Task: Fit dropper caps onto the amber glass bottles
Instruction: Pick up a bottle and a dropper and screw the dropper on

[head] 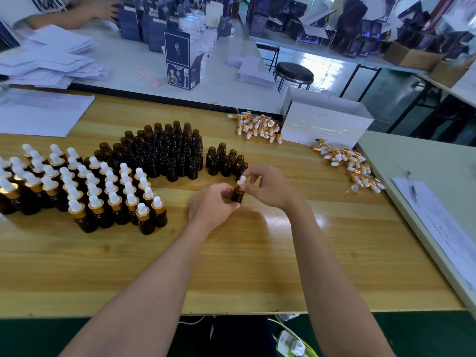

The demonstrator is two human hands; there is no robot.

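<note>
Two bare forearms (159, 279) reach in over the desk (231, 266). Left hand (213, 202) grips the amber bottle (238, 195) round its body, low over the desk; base contact unclear. The bottle's long axis is near upright, neck up, leaning slightly toward the right hand (268, 186). Right hand pinches the dropper cap (242, 181) on the neck, white bulb pointing up. Capped bottles (98, 194) stand left of the left hand, open bottles (164, 153) beyond it, loose caps (347, 163) right of the right hand.

We record bright even light, glare on the varnished worktop (322, 221) and far floor (318, 64), soft shadows, edges bowed by the wide angle, our background blurred.
</note>
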